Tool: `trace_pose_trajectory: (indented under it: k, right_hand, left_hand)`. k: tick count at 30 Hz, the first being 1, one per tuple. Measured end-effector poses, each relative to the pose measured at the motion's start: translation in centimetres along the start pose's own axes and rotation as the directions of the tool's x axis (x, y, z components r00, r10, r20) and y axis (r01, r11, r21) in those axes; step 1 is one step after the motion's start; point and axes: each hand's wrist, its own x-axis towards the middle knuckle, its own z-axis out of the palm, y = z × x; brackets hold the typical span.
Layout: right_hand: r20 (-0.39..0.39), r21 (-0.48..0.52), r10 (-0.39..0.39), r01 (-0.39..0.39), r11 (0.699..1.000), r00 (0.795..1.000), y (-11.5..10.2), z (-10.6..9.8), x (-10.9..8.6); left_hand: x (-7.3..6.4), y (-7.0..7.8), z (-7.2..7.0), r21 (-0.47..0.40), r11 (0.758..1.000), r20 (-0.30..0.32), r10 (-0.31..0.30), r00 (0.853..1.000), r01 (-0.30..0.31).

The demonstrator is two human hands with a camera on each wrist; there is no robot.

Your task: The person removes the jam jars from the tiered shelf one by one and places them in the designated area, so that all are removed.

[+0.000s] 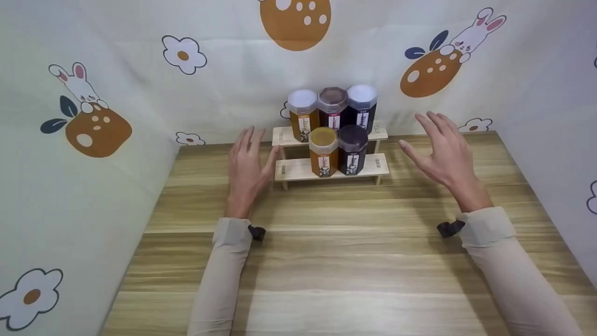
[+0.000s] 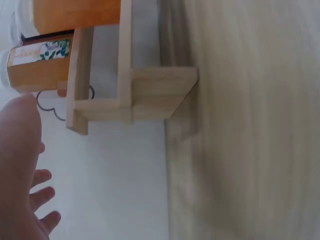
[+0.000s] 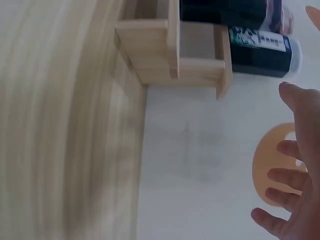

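Five lidded jars would be several: on the upper step of a two-step wooden rack (image 1: 298, 171) stand an amber jar (image 1: 304, 122), a dark jar with a brown lid (image 1: 333, 99) and a dark jar with a pale lid (image 1: 362, 100). The lower step bears an orange jar (image 1: 323, 156) and a dark purple jar (image 1: 353, 151). My left hand (image 1: 247, 161) hovers by the rack's left end, fingers spread and holding nothing. Off the right end, my right hand (image 1: 445, 149) is held with fingers extended, apart from the jars. Both wrist views show the rack's side and the jars beyond the thumb.
A wood-grain tabletop (image 1: 345, 261) stretches in front of the rack. Behind it and at both sides rise pale cloth walls (image 1: 224, 93) printed with oranges, rabbits and flowers. Each wrist wears a black strap piece (image 1: 257, 232).
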Motion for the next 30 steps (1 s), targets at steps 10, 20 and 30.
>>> trace_pose_trajectory:
  k: [10,20,30]
  right_hand:
    - [0.018,0.159,-0.06,0.056,0.986,0.998,-2.8,4.2,-2.1]
    - [0.072,0.405,-0.081,0.045,0.913,0.994,-5.5,6.3,-2.4]
    - [0.09,0.471,-0.053,0.005,0.882,0.995,-7.4,7.8,-1.5]
  left_hand:
    - [-1.7,1.3,3.6,-0.425,0.892,0.004,-0.167,0.986,0.153]
    - [-2.3,1.4,4.9,-0.59,0.767,0.097,-0.242,0.965,0.252]
    - [-3.1,0.7,5.3,-0.625,0.695,0.166,-0.326,0.931,0.354]
